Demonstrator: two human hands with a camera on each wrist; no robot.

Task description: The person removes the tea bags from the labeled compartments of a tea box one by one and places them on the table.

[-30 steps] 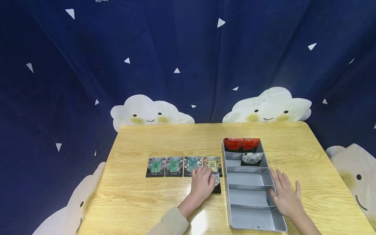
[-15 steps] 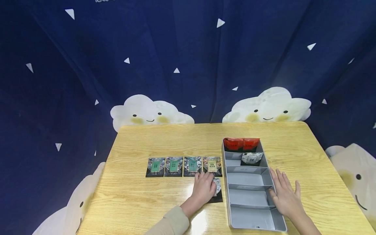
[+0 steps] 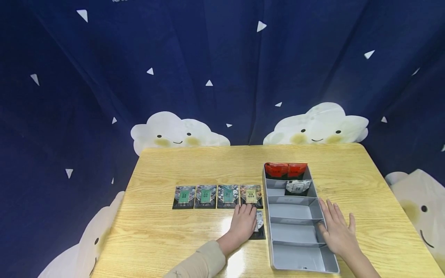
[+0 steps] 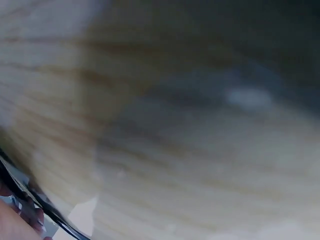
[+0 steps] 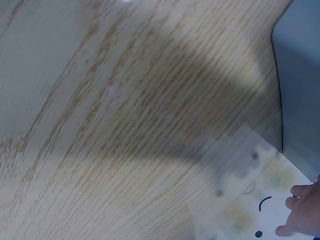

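In the head view my left hand [image 3: 242,224] is on a black-and-white sachet [image 3: 259,227], thumb and fingers at its left side. The sachet lies just left of the grey divided tray [image 3: 270,247], partly hidden by the hand. At the lower left corner of the left wrist view, my fingertips [image 4: 35,220] overlap the dark sachet edge. My right hand [image 3: 338,231] rests against the tray's right wall, fingers extended and thumb over the rim. Two red sachets [image 3: 286,171] stand in the tray's far compartment, and a white-and-black sachet [image 3: 298,187] in the one nearer.
Left of the tray, three green-labelled sachets [image 3: 206,197] and a yellow-labelled sachet [image 3: 251,195] lie in a row on the wooden table [image 3: 167,235]. A dark blue curtain [image 3: 236,77] with clouds hangs behind the far table edge.
My left hand has moved towards the table's near edge with the black-and-white sachet, then slightly right. It now lies below the row. My right hand and the tray have stayed in place.
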